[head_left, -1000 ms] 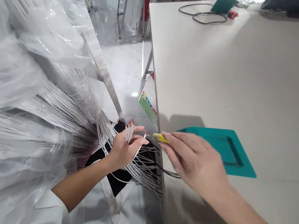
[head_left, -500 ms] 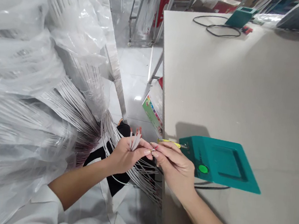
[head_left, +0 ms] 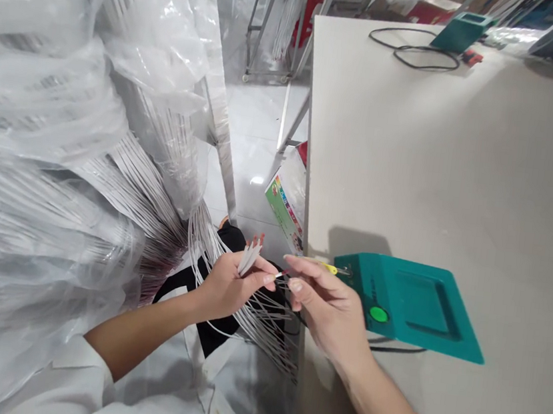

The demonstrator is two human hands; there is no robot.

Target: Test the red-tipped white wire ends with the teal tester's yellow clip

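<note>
My left hand is closed round a bunch of white cables whose reddish ends point up. Between its thumb and forefinger one cable end sticks out to the right, with a red tip. Just right of that tip, my right hand has its thumb and fingers apart and holds nothing that I can see. Behind its fingers a yellow-handled tool meets the left side of a teal device with a green button. More white cables trail below my hands across my lap.
Plastic-wrapped cable bundles fill the left side. The pale table spreads to the right, with a second teal device and a looped black cord at its far end. A printed box stands beside the table's edge.
My right hand has let go of the cable end and moved slightly right, its fingers parting. My left hand still grips the cables. The view has shifted slightly.
</note>
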